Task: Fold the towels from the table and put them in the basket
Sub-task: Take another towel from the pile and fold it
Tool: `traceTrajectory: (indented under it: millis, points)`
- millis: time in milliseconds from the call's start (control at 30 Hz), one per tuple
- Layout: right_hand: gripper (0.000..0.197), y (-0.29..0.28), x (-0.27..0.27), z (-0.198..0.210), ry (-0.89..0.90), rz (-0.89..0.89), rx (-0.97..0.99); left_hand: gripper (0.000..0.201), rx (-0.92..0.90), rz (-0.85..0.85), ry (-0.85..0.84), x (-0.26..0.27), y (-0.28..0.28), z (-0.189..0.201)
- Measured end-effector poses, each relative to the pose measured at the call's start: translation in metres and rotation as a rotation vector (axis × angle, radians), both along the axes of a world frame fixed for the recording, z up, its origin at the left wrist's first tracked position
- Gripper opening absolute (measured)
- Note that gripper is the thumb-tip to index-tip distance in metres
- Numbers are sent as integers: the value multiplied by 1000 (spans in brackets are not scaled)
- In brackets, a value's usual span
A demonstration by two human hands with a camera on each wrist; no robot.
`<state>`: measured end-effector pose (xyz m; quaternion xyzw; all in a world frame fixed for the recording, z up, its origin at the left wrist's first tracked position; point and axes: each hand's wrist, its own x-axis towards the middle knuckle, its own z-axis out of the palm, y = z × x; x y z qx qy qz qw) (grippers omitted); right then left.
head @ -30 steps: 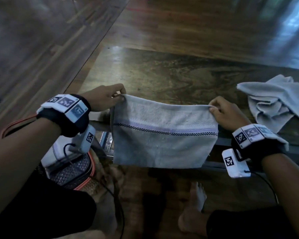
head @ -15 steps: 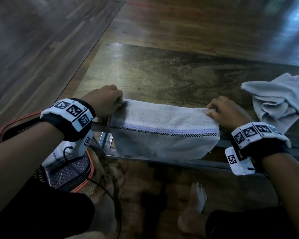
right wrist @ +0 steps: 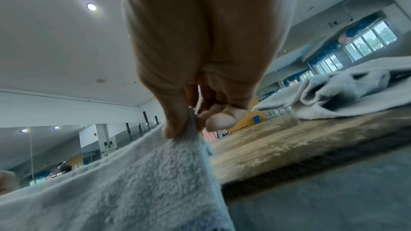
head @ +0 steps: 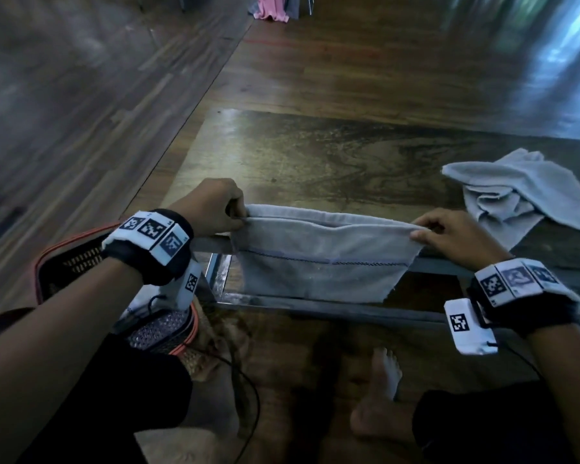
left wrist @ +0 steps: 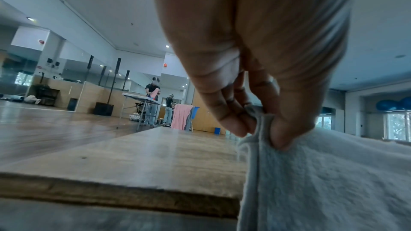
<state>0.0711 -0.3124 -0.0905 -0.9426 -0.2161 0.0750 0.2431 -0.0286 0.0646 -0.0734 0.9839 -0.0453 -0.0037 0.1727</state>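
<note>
A pale grey towel (head: 318, 259) with a dark stitched stripe hangs doubled over the near edge of the wooden table (head: 315, 155). My left hand (head: 215, 205) pinches its top left corner (left wrist: 258, 120) between thumb and fingers. My right hand (head: 449, 232) pinches the top right corner (right wrist: 191, 120). The towel's lower part drapes below the table edge. A crumpled grey towel (head: 516, 192) lies on the table to the right, also seen in the right wrist view (right wrist: 344, 94). The orange-rimmed mesh basket (head: 71, 259) stands on the floor at my left, with a folded white towel (head: 141, 303) in it.
My bare foot (head: 379, 396) and knees are under the table's metal frame (head: 315, 303). A cable (head: 248, 390) trails from the left wrist. Far off stand a folding table with other persons (left wrist: 153, 97) and pink cloth (left wrist: 181, 117).
The towel's top edge dropped onto the table edge half a second ago and is now raised slightly again, both hands still pinching its corners.
</note>
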Motion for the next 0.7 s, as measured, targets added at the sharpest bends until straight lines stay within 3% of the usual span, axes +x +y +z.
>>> traceTrajectory:
  millis: [133,300,400,533,700]
  points:
    - [7,-22,-36,-4,-108,-7,42,14,-87,21,-60,-44,-4,4]
    - [7,-38,-74,-6,-172,79,35,25,-426,-42,-155,-103,-14,-15]
    - [5,-45,-86,4,-160,106,41,22,-543,21,-175,-131,-17,-32]
    - [8,-52,-114,7,-135,84,87,30,-537,37,-186,-157,-26,-40]
    - [10,-56,-134,4,-142,86,107,9,-423,31,-292,-165,-36,-41]
